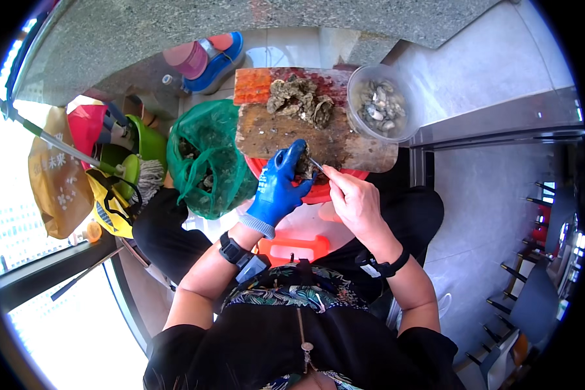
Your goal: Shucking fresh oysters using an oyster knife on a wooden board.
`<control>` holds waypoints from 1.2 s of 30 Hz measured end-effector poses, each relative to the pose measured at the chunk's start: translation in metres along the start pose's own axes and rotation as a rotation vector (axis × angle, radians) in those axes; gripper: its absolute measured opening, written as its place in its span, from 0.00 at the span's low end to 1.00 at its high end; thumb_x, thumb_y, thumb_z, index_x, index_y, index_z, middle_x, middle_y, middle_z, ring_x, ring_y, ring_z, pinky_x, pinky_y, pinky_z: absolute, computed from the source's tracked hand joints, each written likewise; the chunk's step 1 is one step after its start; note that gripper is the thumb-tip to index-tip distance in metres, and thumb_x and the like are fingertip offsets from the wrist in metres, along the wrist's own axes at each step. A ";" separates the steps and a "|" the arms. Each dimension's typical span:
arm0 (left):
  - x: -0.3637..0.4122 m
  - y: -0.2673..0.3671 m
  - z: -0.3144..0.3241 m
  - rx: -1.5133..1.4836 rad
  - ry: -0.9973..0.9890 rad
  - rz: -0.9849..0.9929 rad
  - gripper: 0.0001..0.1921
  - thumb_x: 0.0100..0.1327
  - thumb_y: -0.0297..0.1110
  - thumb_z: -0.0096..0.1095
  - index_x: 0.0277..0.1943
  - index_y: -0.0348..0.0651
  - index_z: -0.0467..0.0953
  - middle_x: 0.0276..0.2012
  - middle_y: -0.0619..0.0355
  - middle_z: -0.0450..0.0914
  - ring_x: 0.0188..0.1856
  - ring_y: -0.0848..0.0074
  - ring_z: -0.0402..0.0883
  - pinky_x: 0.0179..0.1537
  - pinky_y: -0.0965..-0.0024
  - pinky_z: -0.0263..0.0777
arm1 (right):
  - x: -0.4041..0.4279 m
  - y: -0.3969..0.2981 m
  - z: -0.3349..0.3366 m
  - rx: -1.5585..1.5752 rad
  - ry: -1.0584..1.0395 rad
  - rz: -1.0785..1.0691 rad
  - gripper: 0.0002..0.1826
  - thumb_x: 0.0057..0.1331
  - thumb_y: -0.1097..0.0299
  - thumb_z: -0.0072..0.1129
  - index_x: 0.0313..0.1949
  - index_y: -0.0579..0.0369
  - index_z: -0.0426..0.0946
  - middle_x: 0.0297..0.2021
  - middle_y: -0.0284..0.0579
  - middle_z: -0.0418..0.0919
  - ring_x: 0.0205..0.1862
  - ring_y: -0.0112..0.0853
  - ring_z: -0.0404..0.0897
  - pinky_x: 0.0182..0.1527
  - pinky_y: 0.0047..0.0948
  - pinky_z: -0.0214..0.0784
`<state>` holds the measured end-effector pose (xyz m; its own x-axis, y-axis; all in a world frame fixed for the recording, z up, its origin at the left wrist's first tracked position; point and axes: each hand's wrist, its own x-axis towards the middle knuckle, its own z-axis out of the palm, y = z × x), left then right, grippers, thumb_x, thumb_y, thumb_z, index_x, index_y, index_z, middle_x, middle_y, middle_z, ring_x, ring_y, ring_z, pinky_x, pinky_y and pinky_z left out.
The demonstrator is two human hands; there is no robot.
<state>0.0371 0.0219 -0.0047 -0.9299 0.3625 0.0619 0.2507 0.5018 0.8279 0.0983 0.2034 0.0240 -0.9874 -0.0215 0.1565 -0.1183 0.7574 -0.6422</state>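
Observation:
My left hand [280,183], in a blue rubber-coated glove, grips an oyster [304,165] over the near edge of a worn wooden board [273,129]. My bare right hand [353,197] is shut on a small knife [316,164], whose thin metal tip meets the oyster's side. How far the tip goes in, I cannot tell. Farther back on the board sits a clump of rough oysters [302,100]. A clear plastic tub [353,114] at the board's right holds shucked oyster meat [382,107] in cloudy liquid. Below the board shows the rim of a red basin [321,197].
Left of the board stands a green mesh bag [214,151] with dark shells inside. A mop [148,178], a green bucket [148,139] and a tan bag [56,180] crowd the left. A stone counter [273,14] overhangs the far side. Chairs [536,297] stand at far right.

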 end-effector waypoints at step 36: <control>0.032 -0.051 0.015 0.025 -0.151 0.149 0.34 0.48 0.34 0.76 0.62 0.45 0.74 0.40 0.47 0.80 0.38 0.55 0.83 0.41 0.59 0.79 | 0.062 0.009 0.029 -0.327 -0.354 -0.056 0.08 0.59 0.73 0.55 0.26 0.60 0.83 0.26 0.57 0.84 0.33 0.50 0.87 0.37 0.47 0.80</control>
<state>-0.0016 0.0201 -0.0529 -0.8316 0.5470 0.0963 0.3906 0.4526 0.8016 0.0332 0.1902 0.0057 -0.9620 -0.2464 -0.1175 -0.1896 0.9129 -0.3615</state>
